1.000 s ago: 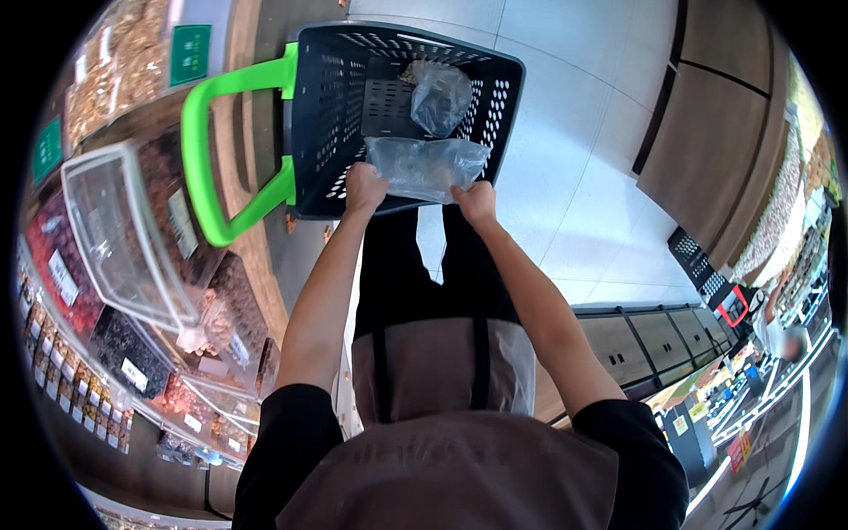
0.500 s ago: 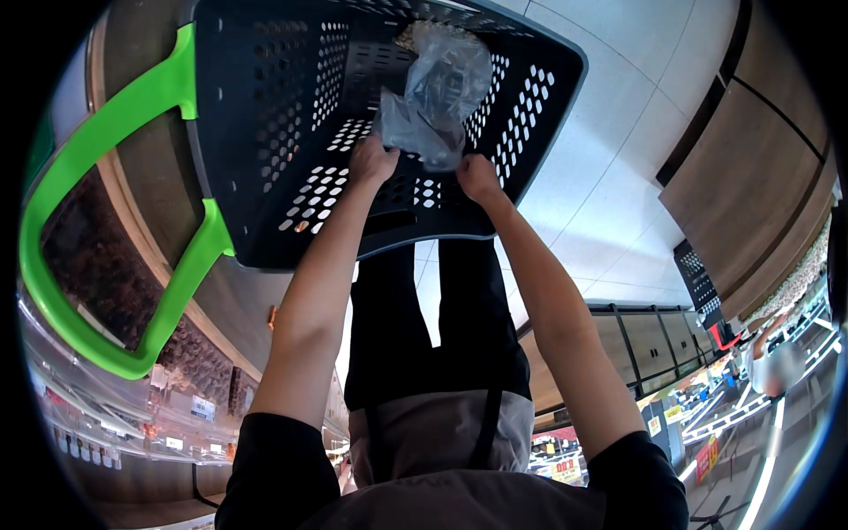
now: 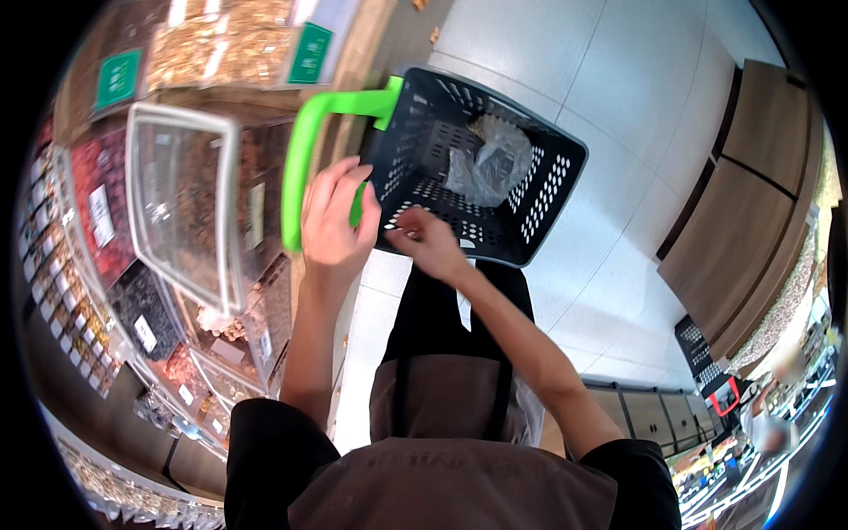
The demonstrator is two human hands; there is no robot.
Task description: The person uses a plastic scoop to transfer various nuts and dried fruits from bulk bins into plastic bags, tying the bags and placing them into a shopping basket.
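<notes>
The black shopping basket (image 3: pixel 424 88) has perforated walls and a green handle (image 3: pixel 305 150) sticking out to its left. Inside it lies a crumpled clear plastic bag (image 3: pixel 495 172), with light-brown contents at its far end. My left hand (image 3: pixel 340 221) is raised in front of the green handle, fingers spread and holding nothing; it hides part of the handle. Over the basket's near left corner is my right hand (image 3: pixel 433 245), its fingers loosely curled and a little blurred, with thumb and fingers apart and nothing visible between them.
At left stand clear bulk-food bins, one with a white-framed lid (image 3: pixel 231 212) tilted up, and a bin of golden flakes (image 3: pixel 221 49) at the far end. Wooden cabinets (image 3: pixel 733 221) line the right. Another basket (image 3: pixel 693 349) and a person (image 3: pixel 768 428) are at the far right.
Both hands have come away from the plastic bag and moved left. The basket now appears lower and smaller, the bag still in it. More bins show at left.
</notes>
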